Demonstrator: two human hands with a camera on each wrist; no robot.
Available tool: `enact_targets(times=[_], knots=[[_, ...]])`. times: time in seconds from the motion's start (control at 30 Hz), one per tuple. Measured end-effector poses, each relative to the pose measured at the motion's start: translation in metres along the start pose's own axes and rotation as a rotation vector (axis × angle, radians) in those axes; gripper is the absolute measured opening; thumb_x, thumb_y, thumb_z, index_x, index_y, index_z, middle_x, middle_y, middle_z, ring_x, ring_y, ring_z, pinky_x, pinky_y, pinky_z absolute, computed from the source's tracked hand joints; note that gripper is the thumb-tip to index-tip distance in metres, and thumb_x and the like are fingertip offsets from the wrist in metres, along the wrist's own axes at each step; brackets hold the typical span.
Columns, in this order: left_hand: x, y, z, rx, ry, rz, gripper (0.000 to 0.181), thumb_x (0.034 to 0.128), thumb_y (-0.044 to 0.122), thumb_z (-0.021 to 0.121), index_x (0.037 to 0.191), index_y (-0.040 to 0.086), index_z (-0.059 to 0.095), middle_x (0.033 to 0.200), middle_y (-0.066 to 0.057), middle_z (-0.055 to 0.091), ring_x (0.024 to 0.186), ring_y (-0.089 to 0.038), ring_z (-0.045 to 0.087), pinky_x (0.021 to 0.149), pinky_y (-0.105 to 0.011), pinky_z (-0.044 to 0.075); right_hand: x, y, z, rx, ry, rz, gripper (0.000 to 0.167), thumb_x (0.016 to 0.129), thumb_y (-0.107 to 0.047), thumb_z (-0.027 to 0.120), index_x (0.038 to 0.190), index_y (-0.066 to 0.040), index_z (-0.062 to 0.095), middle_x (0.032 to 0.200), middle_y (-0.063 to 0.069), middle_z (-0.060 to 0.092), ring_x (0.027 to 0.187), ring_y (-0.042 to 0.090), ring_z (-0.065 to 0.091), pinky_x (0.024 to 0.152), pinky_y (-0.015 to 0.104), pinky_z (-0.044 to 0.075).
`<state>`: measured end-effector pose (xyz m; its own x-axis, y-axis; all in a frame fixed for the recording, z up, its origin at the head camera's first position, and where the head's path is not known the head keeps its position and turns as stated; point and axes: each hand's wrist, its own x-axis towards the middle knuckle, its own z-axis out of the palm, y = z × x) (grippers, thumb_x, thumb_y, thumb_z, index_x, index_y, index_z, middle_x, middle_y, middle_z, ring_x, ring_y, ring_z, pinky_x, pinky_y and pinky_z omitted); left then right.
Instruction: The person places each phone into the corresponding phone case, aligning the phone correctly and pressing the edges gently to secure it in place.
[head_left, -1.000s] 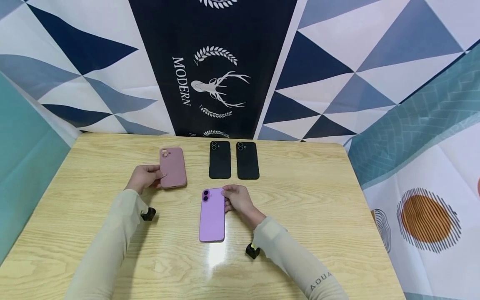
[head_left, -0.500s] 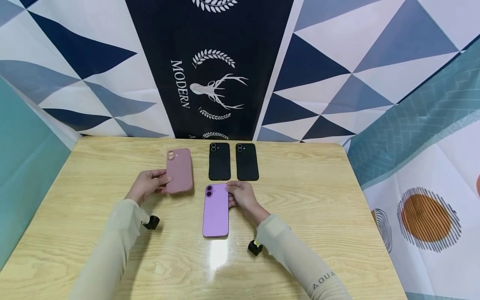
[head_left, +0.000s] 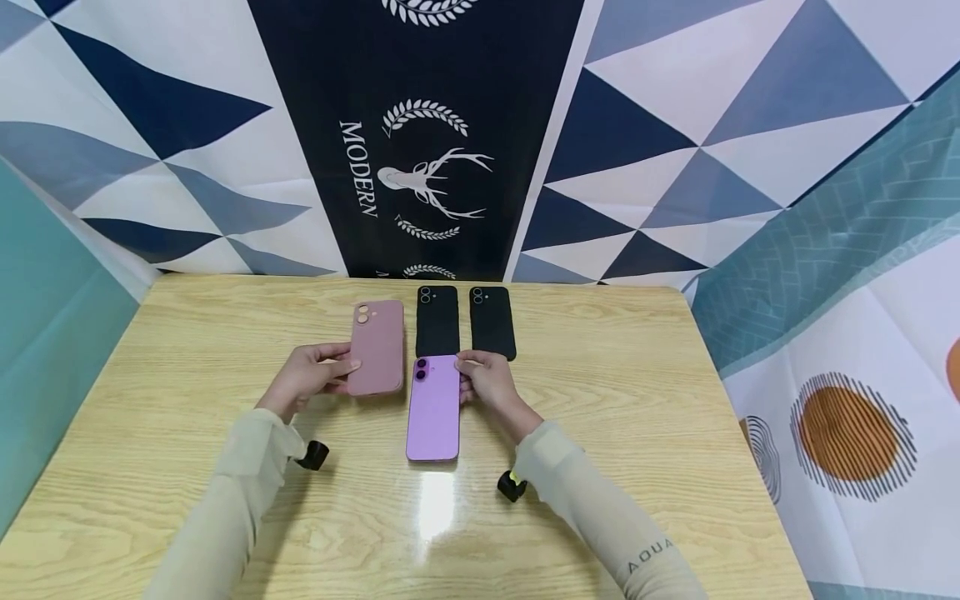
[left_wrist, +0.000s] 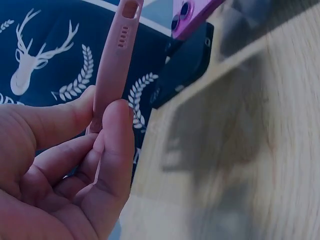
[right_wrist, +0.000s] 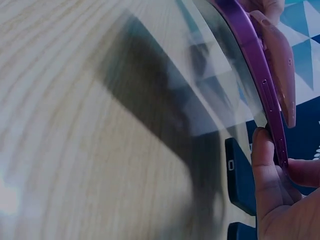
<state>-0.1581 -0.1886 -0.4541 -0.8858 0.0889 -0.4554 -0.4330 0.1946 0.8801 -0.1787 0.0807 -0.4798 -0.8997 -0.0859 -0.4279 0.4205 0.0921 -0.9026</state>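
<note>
My left hand pinches a pink phone case by its left edge. In the left wrist view the case is seen edge-on between thumb and fingers, raised off the table. A purple phone, its two lenses at the top left, is pinched at its upper right edge by my right hand. The right wrist view shows the phone held above the wood, with the pink case just beyond it. A narrow gap separates case and phone in the head view.
Two black phone cases lie side by side near the back of the wooden table. Behind the table hangs a patterned cloth. Glare shows on the wood below the phone.
The pink case has moved right and slightly toward me, closer to the phone. The purple phone has shifted up and a little right, now overlapping the lower edge of the left black case.
</note>
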Motion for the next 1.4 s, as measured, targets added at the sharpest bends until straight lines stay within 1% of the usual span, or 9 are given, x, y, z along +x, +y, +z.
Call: enact_targets(times=[0.1, 0.27, 0.4, 0.57, 0.63, 0.83, 1.07, 1.23, 1.4], knots=[[-0.003, 0.003, 0.004, -0.003, -0.009, 0.005, 0.055, 0.09, 0.013, 0.063, 0.137, -0.005, 0.041, 0.088, 0.005, 0.067, 0.069, -0.006, 0.065, 0.071, -0.025, 0.058, 0.001, -0.004, -0.001, -0.034, 0.012, -0.015, 0.022, 0.092, -0.005, 0.055, 0.111, 0.005, 0.061, 0.06, 0.002, 0.052, 0.047, 0.008, 0.049, 0.042, 0.02, 0.048], [-0.007, 0.006, 0.011, -0.006, -0.024, 0.026, 0.052, 0.0902, 0.01, 0.062, 0.135, -0.008, 0.043, 0.085, 0.005, 0.067, 0.065, -0.005, 0.064, 0.067, -0.023, 0.058, 0.0, -0.01, -0.003, -0.04, 0.009, -0.026, 0.022, 0.093, -0.006, 0.054, 0.111, 0.004, 0.062, 0.062, 0.002, 0.053, 0.049, 0.009, 0.049, 0.044, 0.02, 0.049], [-0.009, 0.006, 0.02, -0.014, -0.046, 0.048, 0.052, 0.09, 0.009, 0.062, 0.134, -0.01, 0.042, 0.089, 0.001, 0.067, 0.065, -0.005, 0.064, 0.065, -0.022, 0.058, 0.0, -0.014, -0.004, -0.013, 0.002, -0.033, 0.02, 0.093, -0.005, 0.053, 0.109, 0.006, 0.061, 0.063, 0.002, 0.052, 0.048, 0.009, 0.049, 0.043, 0.02, 0.048], [-0.012, 0.007, 0.029, -0.017, -0.071, 0.04, 0.052, 0.0898, 0.01, 0.062, 0.135, -0.008, 0.042, 0.095, -0.003, 0.067, 0.067, -0.006, 0.064, 0.067, -0.024, 0.058, 0.001, -0.017, -0.005, -0.007, 0.007, -0.041, 0.02, 0.093, -0.005, 0.053, 0.108, 0.006, 0.062, 0.064, 0.002, 0.054, 0.048, 0.008, 0.05, 0.045, 0.021, 0.049], [-0.013, 0.008, 0.032, -0.016, -0.069, 0.036, 0.052, 0.0897, 0.009, 0.062, 0.135, -0.008, 0.043, 0.097, -0.006, 0.067, 0.066, -0.006, 0.063, 0.066, -0.024, 0.058, 0.001, -0.017, -0.006, -0.011, 0.01, -0.044, 0.021, 0.094, -0.005, 0.053, 0.109, 0.005, 0.062, 0.065, 0.002, 0.054, 0.049, 0.008, 0.051, 0.045, 0.021, 0.049], [-0.017, 0.01, 0.036, -0.019, -0.069, 0.05, 0.051, 0.0892, 0.009, 0.063, 0.134, -0.008, 0.044, 0.105, -0.011, 0.066, 0.066, -0.006, 0.063, 0.067, -0.025, 0.058, 0.003, -0.021, -0.004, -0.031, 0.016, -0.056, 0.021, 0.094, -0.007, 0.053, 0.11, 0.005, 0.062, 0.065, 0.002, 0.054, 0.049, 0.009, 0.05, 0.045, 0.02, 0.048], [-0.02, 0.013, 0.041, -0.024, -0.088, 0.053, 0.05, 0.0891, 0.007, 0.062, 0.133, -0.009, 0.044, 0.093, -0.003, 0.067, 0.065, -0.006, 0.064, 0.067, -0.025, 0.058, 0.003, -0.03, -0.004, -0.021, 0.035, -0.052, 0.023, 0.094, -0.009, 0.054, 0.113, 0.003, 0.062, 0.067, 0.002, 0.056, 0.05, 0.009, 0.052, 0.048, 0.021, 0.05], [-0.022, 0.015, 0.045, -0.02, -0.097, 0.044, 0.05, 0.089, 0.007, 0.062, 0.133, -0.008, 0.044, 0.095, -0.007, 0.068, 0.066, -0.007, 0.064, 0.068, -0.026, 0.058, 0.002, -0.033, -0.003, 0.009, 0.032, -0.065, 0.025, 0.094, -0.008, 0.054, 0.115, 0.004, 0.061, 0.067, 0.003, 0.056, 0.049, 0.008, 0.052, 0.046, 0.02, 0.05], [-0.022, 0.013, 0.049, -0.008, -0.111, 0.054, 0.049, 0.0893, 0.008, 0.062, 0.133, -0.008, 0.045, 0.101, -0.013, 0.069, 0.065, -0.008, 0.065, 0.068, -0.027, 0.058, 0.002, -0.034, -0.003, 0.027, 0.034, -0.072, 0.024, 0.094, -0.007, 0.054, 0.114, 0.004, 0.061, 0.067, 0.003, 0.055, 0.049, 0.008, 0.052, 0.045, 0.019, 0.05]])
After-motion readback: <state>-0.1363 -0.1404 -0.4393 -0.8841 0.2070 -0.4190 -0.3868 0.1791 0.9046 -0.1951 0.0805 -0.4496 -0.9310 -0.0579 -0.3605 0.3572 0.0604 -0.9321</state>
